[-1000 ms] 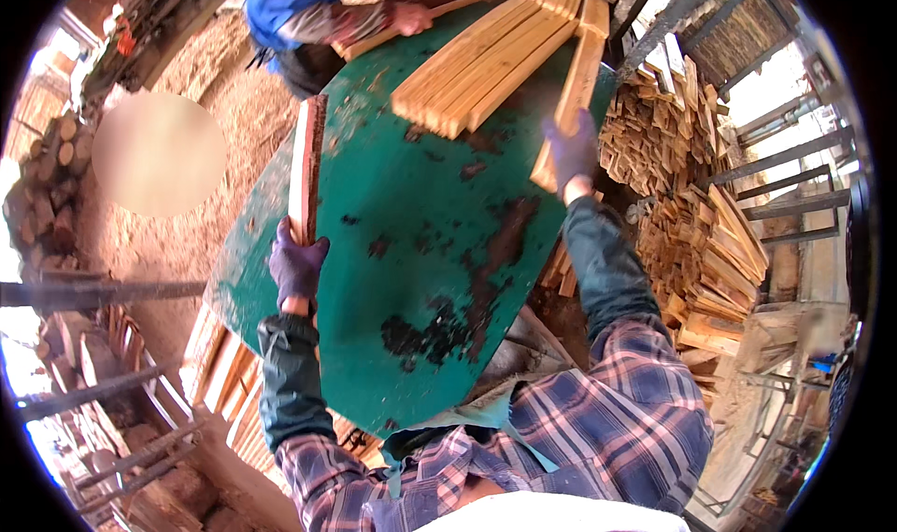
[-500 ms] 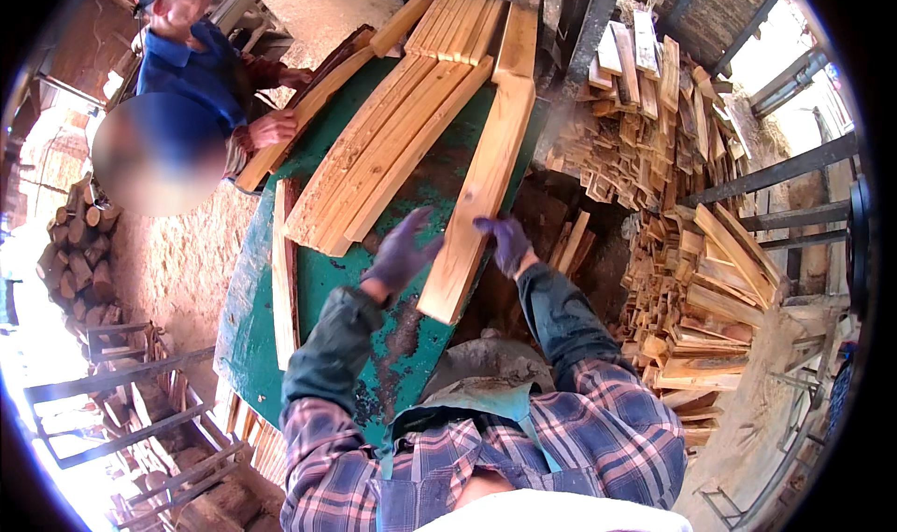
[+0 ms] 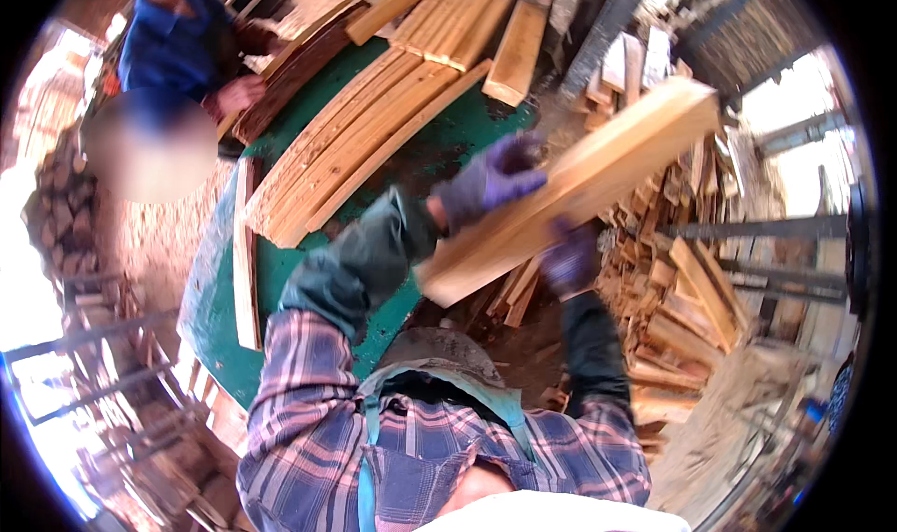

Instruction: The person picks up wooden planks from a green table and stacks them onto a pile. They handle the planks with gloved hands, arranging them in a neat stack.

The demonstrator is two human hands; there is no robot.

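A thick, pale wooden board (image 3: 584,182) is raised at a slant off the right side of the green table (image 3: 210,298), its far end up to the right. My left hand (image 3: 491,182), in a purple glove, holds its left edge, with the fingers curved and partly spread. On the opposite edge, my right hand (image 3: 568,256), gloved alike and smeared by motion, grips it from below; some of its fingers are hidden. Long sawn planks (image 3: 364,149) lie side by side on the table, left of my left hand.
Across the table at far left, a person in blue (image 3: 173,51) handles a bark-edged slab (image 3: 299,70). Shorter boards (image 3: 453,23) and a single board (image 3: 517,56) lie at the table's far end. A thin strip (image 3: 245,261) rests at left. Heaped offcuts (image 3: 682,331) and metal bars (image 3: 747,228) stand at right.
The board that lay along the table's right edge is now lifted and swung to the right between my hands. Both hands have moved right. The view has shifted slightly.
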